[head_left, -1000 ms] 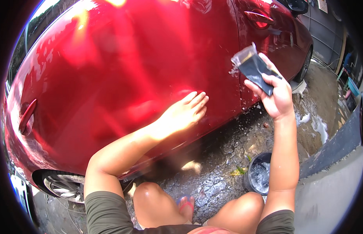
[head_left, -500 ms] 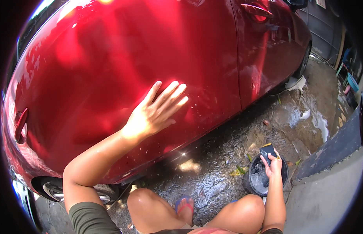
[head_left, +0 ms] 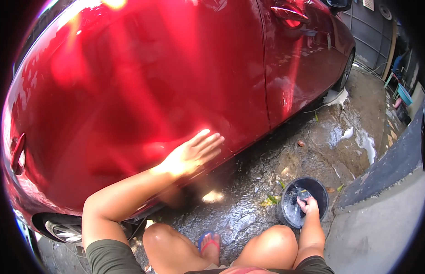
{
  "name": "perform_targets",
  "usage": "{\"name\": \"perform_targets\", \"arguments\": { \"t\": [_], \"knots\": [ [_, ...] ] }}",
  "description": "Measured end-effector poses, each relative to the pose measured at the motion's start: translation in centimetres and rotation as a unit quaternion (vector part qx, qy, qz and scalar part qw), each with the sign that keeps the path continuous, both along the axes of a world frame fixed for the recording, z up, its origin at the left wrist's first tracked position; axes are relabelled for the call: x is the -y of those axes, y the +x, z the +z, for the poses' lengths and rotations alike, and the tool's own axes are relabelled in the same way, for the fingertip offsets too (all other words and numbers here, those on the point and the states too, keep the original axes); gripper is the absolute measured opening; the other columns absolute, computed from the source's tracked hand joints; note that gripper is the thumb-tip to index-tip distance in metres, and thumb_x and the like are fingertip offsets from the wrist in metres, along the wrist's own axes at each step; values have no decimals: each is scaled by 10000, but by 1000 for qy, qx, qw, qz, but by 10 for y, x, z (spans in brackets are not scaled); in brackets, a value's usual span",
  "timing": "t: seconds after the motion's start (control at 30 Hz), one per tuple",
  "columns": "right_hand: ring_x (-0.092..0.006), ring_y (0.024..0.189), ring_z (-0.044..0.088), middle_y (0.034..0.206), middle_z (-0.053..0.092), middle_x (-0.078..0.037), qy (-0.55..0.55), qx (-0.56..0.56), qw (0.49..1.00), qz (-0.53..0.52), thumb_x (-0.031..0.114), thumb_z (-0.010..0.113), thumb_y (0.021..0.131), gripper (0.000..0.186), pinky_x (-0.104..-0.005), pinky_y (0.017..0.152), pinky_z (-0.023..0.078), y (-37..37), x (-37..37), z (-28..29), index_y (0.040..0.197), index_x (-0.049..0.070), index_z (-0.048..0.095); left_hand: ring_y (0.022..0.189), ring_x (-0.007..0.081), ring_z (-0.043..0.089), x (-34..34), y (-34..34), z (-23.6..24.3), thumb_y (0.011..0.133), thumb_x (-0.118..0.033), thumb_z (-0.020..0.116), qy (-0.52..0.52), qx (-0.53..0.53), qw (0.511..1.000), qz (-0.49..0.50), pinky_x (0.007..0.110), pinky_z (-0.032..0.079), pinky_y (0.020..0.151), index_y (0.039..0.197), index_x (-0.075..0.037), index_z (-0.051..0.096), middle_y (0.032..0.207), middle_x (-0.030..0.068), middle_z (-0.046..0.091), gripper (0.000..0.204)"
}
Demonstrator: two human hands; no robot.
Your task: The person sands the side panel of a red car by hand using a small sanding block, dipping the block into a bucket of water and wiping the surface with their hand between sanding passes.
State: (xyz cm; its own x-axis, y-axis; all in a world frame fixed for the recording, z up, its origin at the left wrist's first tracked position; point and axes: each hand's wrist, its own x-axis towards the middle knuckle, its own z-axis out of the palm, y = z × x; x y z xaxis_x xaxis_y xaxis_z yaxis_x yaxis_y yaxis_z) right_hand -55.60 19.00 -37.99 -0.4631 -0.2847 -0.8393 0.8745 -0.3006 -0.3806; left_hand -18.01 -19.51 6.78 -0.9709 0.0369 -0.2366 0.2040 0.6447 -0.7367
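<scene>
My left hand (head_left: 194, 153) is open, its fingers stretched out, at the lower part of the red car door (head_left: 144, 91); whether the palm touches the paint I cannot tell. My right hand (head_left: 308, 204) reaches down into a round black bucket (head_left: 325, 203) that stands on the wet ground to the right. Its fingers are closed on a dark sponge (head_left: 304, 195), of which only a little shows. Greyish, sudsy water (head_left: 292, 212) lies in the bucket.
A grey concrete wall (head_left: 381, 214) with a dark upper band rises at the right. The rear wheel (head_left: 66, 230) is at lower left, the front wheel (head_left: 347, 71) at far right. White suds (head_left: 367, 144) and leaves (head_left: 271, 200) lie on the wet ground. A blue basin (head_left: 404, 95) sits far right.
My right hand has lowered the sponge from above the rim into the bucket. My left hand has slid down the door toward its bottom edge. The view has shifted slightly.
</scene>
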Motion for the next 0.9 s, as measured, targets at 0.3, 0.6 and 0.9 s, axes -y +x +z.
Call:
{"name": "perform_targets", "arguments": {
  "t": [0.3,0.6,0.9],
  "knots": [
    [-368,1134,682,1298,619,-246,-386,-540,739,114,-97,400,934,482,-532,937,643,58,226,554,1403,-76,510,1540,278,319,4,4,185,855,-514,739,-101,-403,908,50,573,260,1241,1596,-245,394,1675,40,339,861],
    [-410,1159,624,1309,525,-253,-474,-441,759,69,14,475,920,642,-680,997,550,87,233,531,1531,-89,310,1554,336,265,29,22,270,956,-698,515,-247,-499,816,155,535,179,1267,1615,-63,308,1658,183,328,938],
    [-380,1210,628,1300,589,-228,-426,-400,812,-2,26,499,975,428,-567,1090,527,22,213,465,1389,-68,452,1557,408,207,42,-151,229,955,-643,550,-129,-559,819,-1,518,126,1285,1568,98,289,1641,296,284,997]
  ]
}}
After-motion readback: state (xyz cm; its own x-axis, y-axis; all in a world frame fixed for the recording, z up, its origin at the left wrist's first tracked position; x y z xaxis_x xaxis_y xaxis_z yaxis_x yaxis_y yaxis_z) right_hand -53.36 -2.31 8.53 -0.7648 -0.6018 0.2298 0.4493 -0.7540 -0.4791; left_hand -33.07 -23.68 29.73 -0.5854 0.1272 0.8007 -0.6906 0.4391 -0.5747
